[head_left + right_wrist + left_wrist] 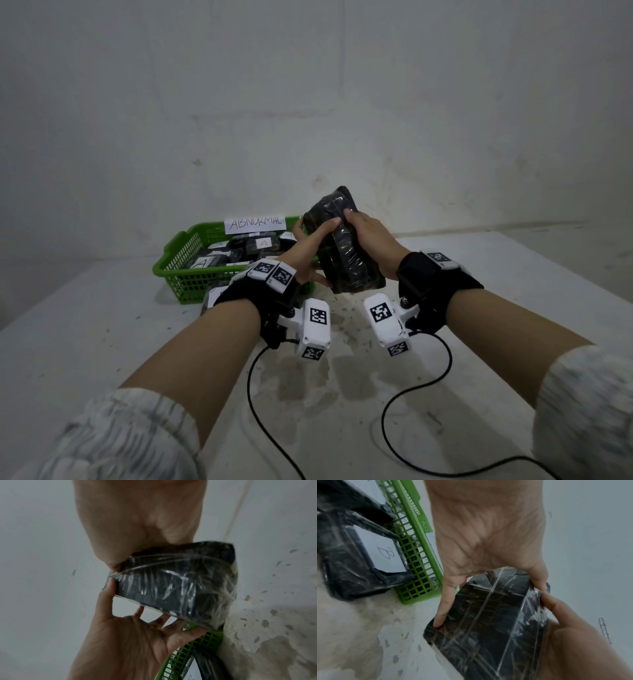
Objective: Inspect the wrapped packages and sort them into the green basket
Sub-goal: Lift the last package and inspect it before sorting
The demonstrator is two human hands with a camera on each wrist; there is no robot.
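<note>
Both hands hold one black wrapped package tilted in the air above the table. Fingers of the left hand curl round its left side, the thumb lying across the near face and the other fingers spread behind the far face, as the right wrist view shows. Right hand grips the right side, its thumb pressed on the upper part of the near face close to the left thumb, its other fingers wrapped behind and out of sight. Clear film with glossy creases covers the package on every face that shows. Just behind and left of it stands the green basket, a mesh tray bearing a white paper sign lettered ABNORMAL on its far rim. Inside lie more black wrapped packages, several with white labels marked A. Another package with a white label marked B lies on the table against the basket's near wall. Black wrist straps carry white camera modules with square coded markers, and black cables trail from them over the stained white tabletop toward the pale sleeves
</note>
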